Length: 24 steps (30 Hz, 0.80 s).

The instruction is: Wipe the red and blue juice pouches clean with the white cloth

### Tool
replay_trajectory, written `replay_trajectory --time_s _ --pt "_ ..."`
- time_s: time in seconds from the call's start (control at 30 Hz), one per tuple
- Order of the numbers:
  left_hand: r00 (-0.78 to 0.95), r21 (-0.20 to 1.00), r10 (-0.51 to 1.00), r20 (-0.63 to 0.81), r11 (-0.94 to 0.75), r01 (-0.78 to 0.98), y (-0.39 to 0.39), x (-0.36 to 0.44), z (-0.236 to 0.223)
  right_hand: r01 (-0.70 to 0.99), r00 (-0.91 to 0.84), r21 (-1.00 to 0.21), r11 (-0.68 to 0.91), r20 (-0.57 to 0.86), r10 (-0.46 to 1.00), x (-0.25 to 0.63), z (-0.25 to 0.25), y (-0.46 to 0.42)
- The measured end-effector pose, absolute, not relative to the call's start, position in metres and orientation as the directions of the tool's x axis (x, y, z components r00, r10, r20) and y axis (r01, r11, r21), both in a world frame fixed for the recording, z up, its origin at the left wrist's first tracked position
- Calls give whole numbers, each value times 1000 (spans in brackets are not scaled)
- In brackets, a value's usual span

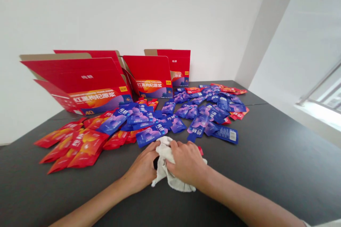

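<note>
A crumpled white cloth (pixel 166 159) is bunched in my right hand (pixel 188 159), its fingers curled and pressing into it. The loose lower end of the cloth hangs below the palm. My left hand (pixel 144 166) is closed against the left side of the cloth, fingertips near its top. A small black thing (pixel 156 163) shows between that hand and the cloth, mostly hidden, and its kind cannot be made out. Just beyond the hands lie blue pouches (pixel 153 134). A bit of something red (pixel 200 150) peeks out behind my right hand.
Red pouches (pixel 86 147) lie overlapping on the left of the dark table (pixel 269 170). More blue pouches (pixel 198 124) and some red ones spread to the right. Several open red cartons (pixel 93 77) stand along the back by the white wall. A window (pixel 325 102) is at far right.
</note>
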State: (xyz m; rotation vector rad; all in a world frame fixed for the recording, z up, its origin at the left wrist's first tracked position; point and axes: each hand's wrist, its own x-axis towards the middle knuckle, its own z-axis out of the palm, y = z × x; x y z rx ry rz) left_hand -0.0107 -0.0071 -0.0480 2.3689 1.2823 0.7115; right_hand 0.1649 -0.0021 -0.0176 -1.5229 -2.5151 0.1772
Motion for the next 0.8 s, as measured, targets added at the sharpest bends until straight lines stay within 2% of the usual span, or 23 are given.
replay_trajectory --time_s 0.2,0.4,0.53,0.6,0.73,0.8 --pt "459 525 862 215 -498 690 -8 -11 -47 946 -308 -90 310 38 951 178 -13 1" --pt "481 508 837 260 -542 669 -7 -10 -47 853 -486 -162 497 105 868 168 -16 -4" --pt "462 507 863 207 -498 703 -9 -11 -46 931 -352 -99 350 0 936 180 -11 1" --pt "450 505 871 199 -485 714 -9 -11 -46 942 -329 -76 327 -6 944 185 -11 3" --pt "470 496 846 252 -530 688 -7 -10 -48 855 -491 -140 500 91 866 174 -14 -2" --pt "477 489 837 269 -545 681 -6 -11 -49 836 -518 -162 525 85 851 170 -14 -4"
